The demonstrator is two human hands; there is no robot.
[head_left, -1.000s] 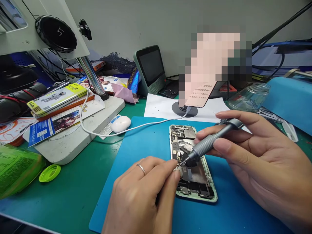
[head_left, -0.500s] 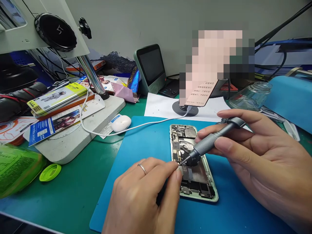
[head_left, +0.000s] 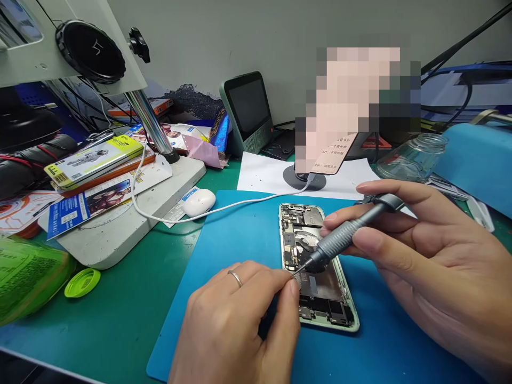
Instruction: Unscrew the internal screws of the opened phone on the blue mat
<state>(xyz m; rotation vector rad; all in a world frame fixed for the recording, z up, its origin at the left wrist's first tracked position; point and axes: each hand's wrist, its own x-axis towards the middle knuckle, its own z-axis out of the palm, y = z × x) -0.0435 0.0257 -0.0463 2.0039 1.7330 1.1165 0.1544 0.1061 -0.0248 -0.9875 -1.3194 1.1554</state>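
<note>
An opened phone (head_left: 320,314), its inner boards and parts exposed inside a pale green frame, lies on a blue mat (head_left: 224,234). My right hand (head_left: 424,256) grips a grey precision screwdriver (head_left: 342,237) between thumb and fingers, tilted down to the left. Its thin tip reaches the fingertips of my left hand (head_left: 240,314), over the phone's left edge. The left thumb and forefinger are pinched together there. Whatever they hold, if anything, is too small or hidden to make out. A ring sits on one left finger.
A microscope stand (head_left: 120,234) with boxes on its base occupies the left. A white cable (head_left: 240,202) crosses the mat's far edge to a propped-up phone (head_left: 334,157). Behind are a smart display (head_left: 248,106) and a glass jar (head_left: 414,160); a green bottle (head_left: 30,277) lies at left.
The left fingertips and the screwdriver tip have shifted very slightly down and left. The text on the propped-up phone's screen has moved. Both grips look the same.
</note>
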